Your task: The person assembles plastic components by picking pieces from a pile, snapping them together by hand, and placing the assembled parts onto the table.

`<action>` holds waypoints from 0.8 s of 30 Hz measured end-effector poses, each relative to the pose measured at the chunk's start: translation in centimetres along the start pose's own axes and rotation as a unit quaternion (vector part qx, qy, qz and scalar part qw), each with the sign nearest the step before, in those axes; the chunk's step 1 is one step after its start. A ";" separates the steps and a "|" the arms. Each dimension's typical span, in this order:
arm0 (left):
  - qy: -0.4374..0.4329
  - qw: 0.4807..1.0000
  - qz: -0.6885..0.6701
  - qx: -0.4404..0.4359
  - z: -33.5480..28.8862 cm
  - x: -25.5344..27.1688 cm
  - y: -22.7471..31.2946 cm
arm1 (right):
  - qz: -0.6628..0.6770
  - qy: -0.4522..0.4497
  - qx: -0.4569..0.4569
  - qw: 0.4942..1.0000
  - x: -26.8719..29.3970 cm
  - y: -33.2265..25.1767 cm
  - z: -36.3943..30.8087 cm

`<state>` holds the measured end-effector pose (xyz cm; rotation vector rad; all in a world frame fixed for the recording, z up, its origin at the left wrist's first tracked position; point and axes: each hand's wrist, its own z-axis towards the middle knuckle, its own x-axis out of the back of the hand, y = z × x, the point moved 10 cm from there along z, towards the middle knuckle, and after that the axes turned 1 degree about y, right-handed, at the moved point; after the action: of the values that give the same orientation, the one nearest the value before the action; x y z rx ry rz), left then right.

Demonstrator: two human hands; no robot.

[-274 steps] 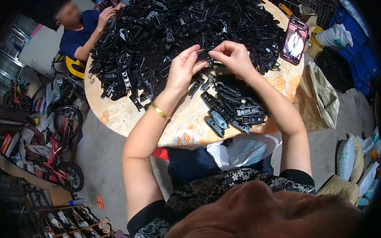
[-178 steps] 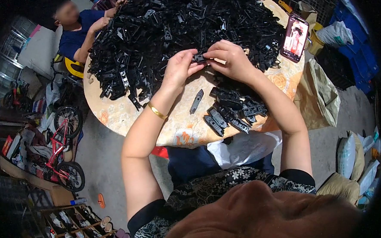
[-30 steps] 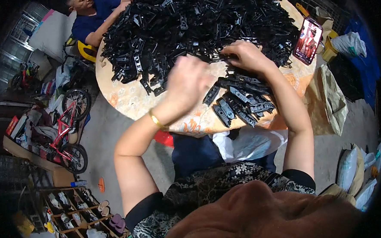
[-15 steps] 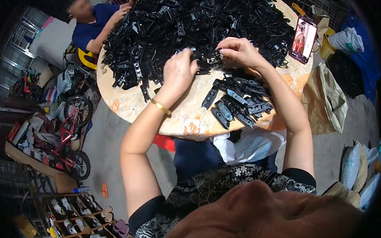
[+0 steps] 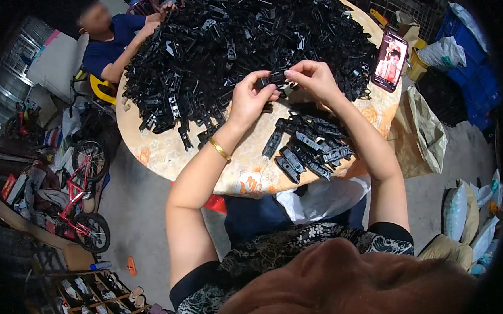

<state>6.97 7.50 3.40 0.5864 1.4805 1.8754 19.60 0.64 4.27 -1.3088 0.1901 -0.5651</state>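
Note:
Between my hands, over the near edge of a large heap of black plastic parts (image 5: pixel 201 63), is a black plastic part (image 5: pixel 270 79). My left hand (image 5: pixel 251 98) grips it with thumb and fingers. At its other end, my right hand (image 5: pixel 317 82) is closed in a pinch; whether it holds that same part or a small separate piece is hidden. On the table nearer me, below my right wrist, lies a smaller pile of long black parts (image 5: pixel 308 145). They look like assembled clips, some with greyish shiny faces.
The round table (image 5: pixel 166 156) has a patterned cream cloth. A lit phone (image 5: pixel 390 61) stands at its right edge, near an open beige sack (image 5: pixel 418 134). A co-worker (image 5: pixel 112 42) reaches into the heap at far left. A white bag (image 5: pixel 322 201) lies across my lap.
My hands have come closer together, and a black part now shows in my left fingers. The whole view has shifted slightly. The phone's picture has changed.

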 end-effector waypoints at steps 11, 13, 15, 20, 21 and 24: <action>0.015 0.993 0.101 -0.062 0.0 0.3 0.1 | -0.108 0.018 0.081 0.991 -0.5 -1.7 -0.4; -0.007 0.993 0.111 -0.036 -0.2 -0.4 0.1 | -0.122 0.035 0.104 0.986 -0.1 -1.8 -0.4; -0.002 0.998 0.026 -0.055 -0.1 -0.6 0.7 | -0.118 -0.009 0.178 0.977 -1.2 -3.0 -0.6; -0.037 0.999 -0.038 0.008 -0.3 -0.7 0.4 | -0.220 0.023 0.109 0.969 -1.0 -1.8 -0.4; -0.038 0.999 -0.037 0.011 -0.4 -0.6 0.8 | -0.219 0.024 0.107 0.970 -0.9 -1.7 -0.4; -0.068 0.994 -0.089 0.015 -0.4 -0.8 1.7 | -0.019 -0.036 0.049 0.998 -1.4 -0.2 0.3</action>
<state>6.82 6.40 4.99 0.5648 1.4250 1.6478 18.43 1.56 4.31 -1.2378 0.0778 -0.5518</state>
